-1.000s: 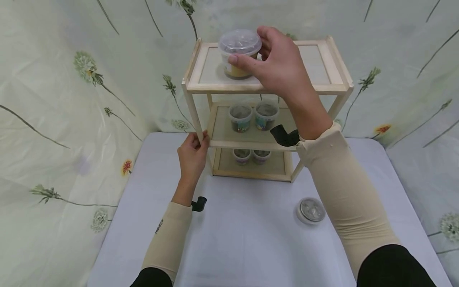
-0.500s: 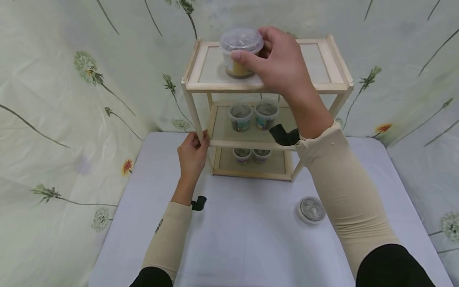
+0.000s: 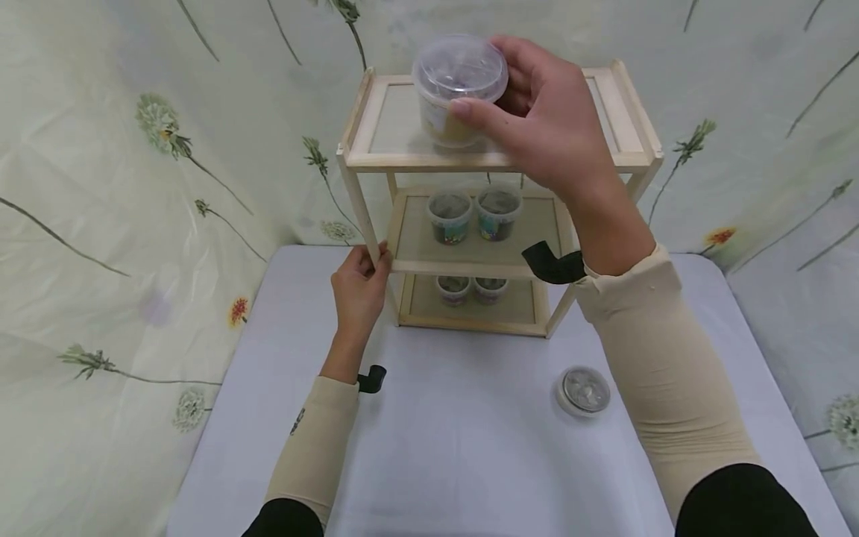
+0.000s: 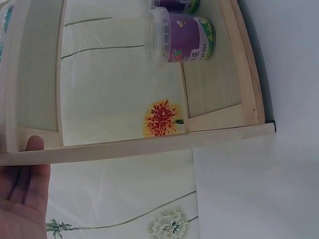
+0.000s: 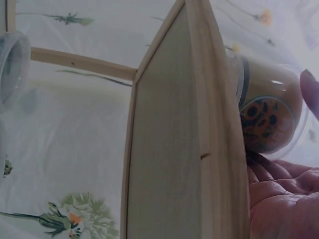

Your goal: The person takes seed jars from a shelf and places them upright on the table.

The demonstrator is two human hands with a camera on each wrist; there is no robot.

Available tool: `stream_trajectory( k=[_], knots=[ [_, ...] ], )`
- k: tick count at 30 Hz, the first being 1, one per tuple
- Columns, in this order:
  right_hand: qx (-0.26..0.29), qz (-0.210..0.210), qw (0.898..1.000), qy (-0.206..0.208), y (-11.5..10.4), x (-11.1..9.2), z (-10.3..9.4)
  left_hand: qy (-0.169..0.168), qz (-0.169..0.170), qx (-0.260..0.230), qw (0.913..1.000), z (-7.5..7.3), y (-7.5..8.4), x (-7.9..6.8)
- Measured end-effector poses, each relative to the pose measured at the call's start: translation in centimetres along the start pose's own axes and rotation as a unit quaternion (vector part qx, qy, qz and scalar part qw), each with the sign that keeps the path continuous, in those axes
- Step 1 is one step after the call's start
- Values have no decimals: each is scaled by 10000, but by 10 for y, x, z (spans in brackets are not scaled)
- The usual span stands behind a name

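My right hand (image 3: 557,127) grips a clear plastic tub (image 3: 456,74) with a lid, thumb in front and fingers behind. The tub is over the left part of the rack's top shelf (image 3: 396,160). Its yellow-brown label with an orange patch shows on the tub (image 5: 271,119) in the right wrist view; whether its base touches the shelf is hard to tell. My left hand (image 3: 359,291) pinches the wooden rack's left front post (image 3: 362,205), near the middle shelf. In the left wrist view, fingers (image 4: 37,179) and thumb tip lie around that post.
Two tubs with teal labels (image 3: 450,218) stand on the middle shelf. On the bottom shelf are two more, with a purple label (image 4: 192,37) in the left wrist view. A lidded tub (image 3: 582,391) stands on the white tabletop (image 3: 456,447) at right. Flower-patterned cloth hangs behind.
My right hand has risen and shifted slightly right with the tub, which appears larger and closer to the head camera. The left hand keeps its hold on the post.
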State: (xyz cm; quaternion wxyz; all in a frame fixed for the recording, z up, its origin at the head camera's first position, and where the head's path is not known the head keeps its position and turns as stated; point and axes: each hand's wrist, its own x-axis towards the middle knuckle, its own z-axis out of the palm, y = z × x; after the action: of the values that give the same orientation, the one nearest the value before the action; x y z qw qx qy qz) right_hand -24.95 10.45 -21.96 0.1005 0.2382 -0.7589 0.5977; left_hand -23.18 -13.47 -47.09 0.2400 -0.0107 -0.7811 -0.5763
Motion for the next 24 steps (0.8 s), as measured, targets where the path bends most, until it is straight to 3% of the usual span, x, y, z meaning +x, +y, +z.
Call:
stream_trajectory(
  k=[8, 13, 18, 24],
  knots=[
    [-167, -213, 9996, -18, -16, -31, -14, -10, 178, -119, 9998, -1, 2, -1],
    [-149, -236, 9996, -87, -21, -50, -20, 20, 107, -209, 9997, -1, 4, -2],
    [276, -364, 9987, -208, -16, -77, -27, 58, 53, -246, 9997, 0, 4, -2],
    [172, -336, 9990, -242, 1, -122, -37, 20, -3, -171, 9999, 0, 5, -3]
  ],
)
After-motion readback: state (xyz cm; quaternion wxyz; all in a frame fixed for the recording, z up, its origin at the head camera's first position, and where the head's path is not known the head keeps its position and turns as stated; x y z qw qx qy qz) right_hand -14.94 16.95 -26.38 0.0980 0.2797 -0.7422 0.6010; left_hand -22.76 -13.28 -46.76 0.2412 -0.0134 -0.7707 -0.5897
